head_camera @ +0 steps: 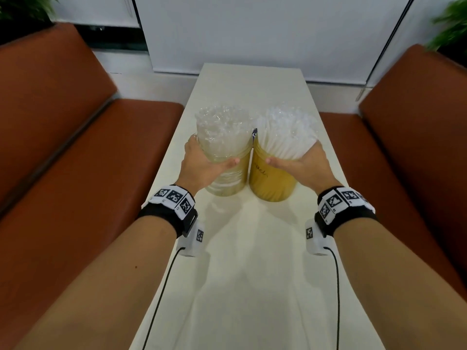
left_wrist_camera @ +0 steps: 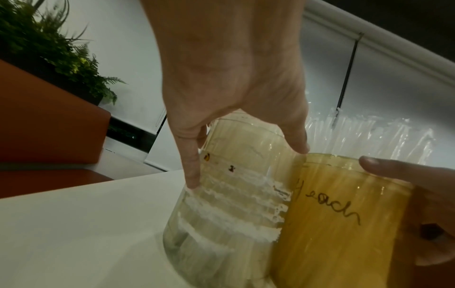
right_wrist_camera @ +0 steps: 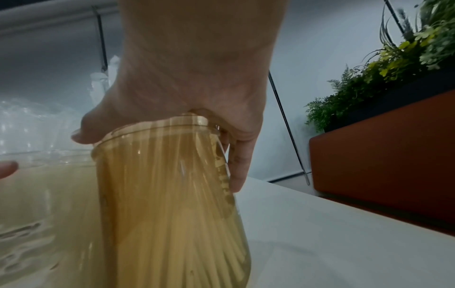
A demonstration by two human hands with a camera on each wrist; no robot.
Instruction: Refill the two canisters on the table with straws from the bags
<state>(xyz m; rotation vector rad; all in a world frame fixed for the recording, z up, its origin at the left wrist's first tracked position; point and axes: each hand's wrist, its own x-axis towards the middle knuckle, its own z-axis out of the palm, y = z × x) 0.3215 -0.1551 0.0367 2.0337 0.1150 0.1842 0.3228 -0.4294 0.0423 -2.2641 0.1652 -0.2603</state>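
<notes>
- I am counting two canisters, standing side by side and touching, at mid-length of the white table [head_camera: 252, 79].
- The left hand [head_camera: 202, 162] is gripping the paler canister [head_camera: 228, 179]: thumb across the near face, fingers wrapped round the outer side just below the rim.
- From the left wrist view I am seeing that hand [left_wrist_camera: 229, 74] spanning the pale canister [left_wrist_camera: 229, 214], one finger [left_wrist_camera: 192, 169] lying down its side and the thumb reaching the seam where the two canisters meet.
- The right hand [head_camera: 303, 164] is gripping the amber canister [head_camera: 271, 185] in mirror fashion, thumb on the near face.
- From the right wrist view I am seeing that hand [right_wrist_camera: 187, 78] clasping the rim of the amber canister [right_wrist_camera: 172, 204]; its fingers are curling down the far side.
- The amber canister is carrying handwriting [left_wrist_camera: 329, 206]; I am reading "each", with the first letter unclear.
- Both canisters are showing full: one bundle of clear-wrapped straws [head_camera: 222, 127] is rising from the pale one, one bundle of white straws [head_camera: 285, 130] from the amber one. I cannot count single straws.
- I am counting two orange-brown benches, one on the left [head_camera: 63, 147] and one on the right [head_camera: 417, 147].
- Two clumps of green plants are showing, top left [head_camera: 22, 8] and top right [head_camera: 452, 24].
- Each wrist is wearing one black band with square markers [head_camera: 174, 198].
</notes>
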